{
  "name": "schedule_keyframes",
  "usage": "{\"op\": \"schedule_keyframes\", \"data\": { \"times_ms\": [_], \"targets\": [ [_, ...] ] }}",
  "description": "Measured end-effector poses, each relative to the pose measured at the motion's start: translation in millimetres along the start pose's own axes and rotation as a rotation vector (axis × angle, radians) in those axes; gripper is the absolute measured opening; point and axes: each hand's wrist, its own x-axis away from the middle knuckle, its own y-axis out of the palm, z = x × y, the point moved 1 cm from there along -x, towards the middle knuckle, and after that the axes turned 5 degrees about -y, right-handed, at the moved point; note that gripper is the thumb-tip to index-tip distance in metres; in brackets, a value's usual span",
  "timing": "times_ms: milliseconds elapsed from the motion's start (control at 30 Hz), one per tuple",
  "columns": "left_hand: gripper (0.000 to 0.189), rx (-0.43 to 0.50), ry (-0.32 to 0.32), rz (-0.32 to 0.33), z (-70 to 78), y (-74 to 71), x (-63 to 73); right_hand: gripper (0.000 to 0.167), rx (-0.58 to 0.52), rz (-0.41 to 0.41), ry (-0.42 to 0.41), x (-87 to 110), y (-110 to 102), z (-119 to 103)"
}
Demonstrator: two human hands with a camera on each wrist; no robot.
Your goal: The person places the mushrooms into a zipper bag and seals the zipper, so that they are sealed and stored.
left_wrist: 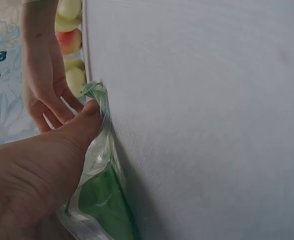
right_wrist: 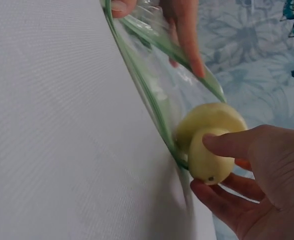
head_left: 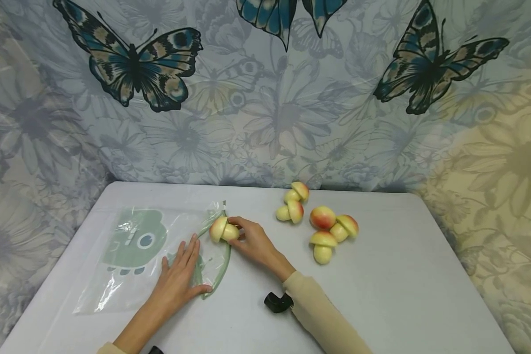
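Mushroom (head_left: pixel 222 230) pinched in right hand (head_left: pixel 257 245), seemingly at bag mouth (right_wrist: pixel 156 115).

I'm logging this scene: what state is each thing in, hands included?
Bag: lying down, mouth open.
Held mushroom: gripped, at the bag's mouth, cap toward it.
Five other mushrooms: on the table, outside the bag.
Left hand: fingers extended, touching the bag.
Right hand: gripping one mushroom.

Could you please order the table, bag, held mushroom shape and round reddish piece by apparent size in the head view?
1. Table
2. Bag
3. Held mushroom shape, round reddish piece: too alike to rank
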Motion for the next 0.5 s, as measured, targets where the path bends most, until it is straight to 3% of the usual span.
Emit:
{"op": "schedule_keyframes", "data": {
  "times_ms": [267, 500],
  "targets": [
    [0.115, 0.013, 0.003, 0.002, 0.5, -0.6, 0.6, 0.051, 0.018, 0.052, 0.048, -4.2, 7.2, -3.7],
    [0.115, 0.037, -0.018, -0.01, 0.5, -1.6, 1.4, 0.043, -0.034, 0.163, 0.087, -4.8, 9.4, -5.1]
  ]
}}
